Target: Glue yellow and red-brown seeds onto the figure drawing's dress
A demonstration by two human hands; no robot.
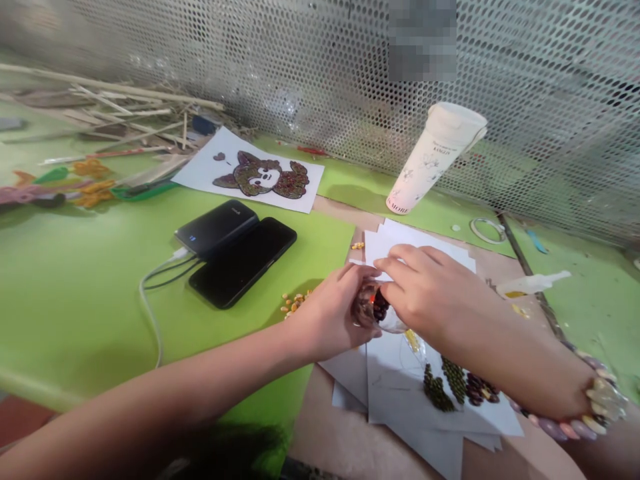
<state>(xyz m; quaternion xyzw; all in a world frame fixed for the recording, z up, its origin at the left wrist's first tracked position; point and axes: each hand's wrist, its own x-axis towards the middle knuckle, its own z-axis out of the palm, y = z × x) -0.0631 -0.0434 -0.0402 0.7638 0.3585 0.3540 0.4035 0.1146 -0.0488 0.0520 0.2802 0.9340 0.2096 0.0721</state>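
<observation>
My left hand [330,313] and my right hand [425,287] meet over a stack of white paper sheets [400,400], both gripping a small clear plastic packet of dark beans [381,307]. The fingers hide most of the packet. Just below my right hand, a partly made picture of glued dark and green seeds [453,387] lies on the top sheet. A few loose yellow kernels [295,301] sit beside my left hand. A bracelet of large polished beads [593,407] circles my right wrist.
Behind the hands lie a black phone [243,260] and a power bank [216,229] joined by a cable, plus a finished seed picture of an animal [245,173]. A white tumbler [435,157] leans against a perforated metal screen [525,87]. Dry sticks lie back left.
</observation>
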